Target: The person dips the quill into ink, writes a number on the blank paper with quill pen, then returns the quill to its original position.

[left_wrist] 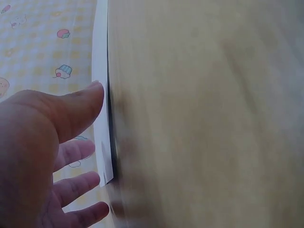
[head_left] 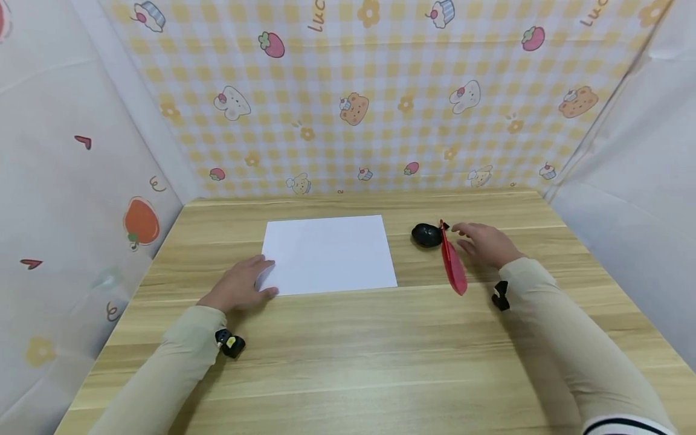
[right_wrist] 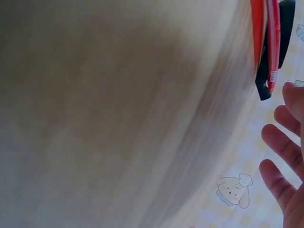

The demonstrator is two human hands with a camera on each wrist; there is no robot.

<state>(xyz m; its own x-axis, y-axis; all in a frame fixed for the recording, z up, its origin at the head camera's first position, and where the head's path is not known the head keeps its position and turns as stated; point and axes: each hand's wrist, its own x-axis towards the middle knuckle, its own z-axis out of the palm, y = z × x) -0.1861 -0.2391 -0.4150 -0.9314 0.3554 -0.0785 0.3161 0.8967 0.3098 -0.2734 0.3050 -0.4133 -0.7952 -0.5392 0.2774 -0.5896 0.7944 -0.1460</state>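
Note:
A blank white sheet of paper (head_left: 331, 254) lies on the wooden table. My left hand (head_left: 241, 284) is at its left edge, thumb by the near corner and fingers spread. In the left wrist view, the thumb and fingertips are close to the edge of the paper (left_wrist: 100, 57); a dark shadow runs under that edge. My right hand (head_left: 486, 243) reaches beside a red pen (head_left: 444, 238), fingers extended and nothing held. The pen (right_wrist: 273, 47) lies along a leaf-shaped red piece (head_left: 455, 270), next to a rounded, glossy black object (head_left: 426, 235) whose kind is unclear.
The wood-grain table (head_left: 348, 356) meets a yellow checked cloth backdrop (head_left: 380, 139) at its far edge. White cloth walls (head_left: 81, 199) stand on the left and right. A small black device (head_left: 230, 343) is strapped at the left wrist, another (head_left: 501, 296) at the right.

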